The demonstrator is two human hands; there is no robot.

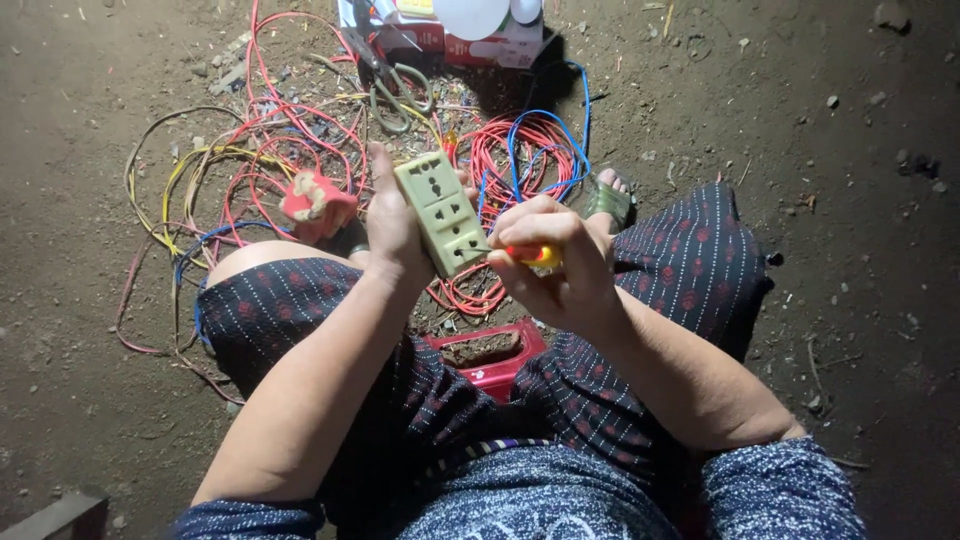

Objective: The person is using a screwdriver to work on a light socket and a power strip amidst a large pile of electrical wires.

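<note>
My left hand (392, 222) grips a pale green extension socket block (441, 212) with three outlets, held upright over my lap. Beside the block's lower end, my right hand (555, 268) is closed around a screwdriver with a yellow and red handle (540, 257). The tool's tip is hidden behind my fingers and the block. Both hands are close together above my knees.
Tangled red, yellow and blue wires (290, 150) lie on the dirt floor ahead. A red plug piece (316, 203) rests by my left knee, scissors (395, 85) and a red and white box (470, 35) farther off. A red stool (492, 352) shows between my legs.
</note>
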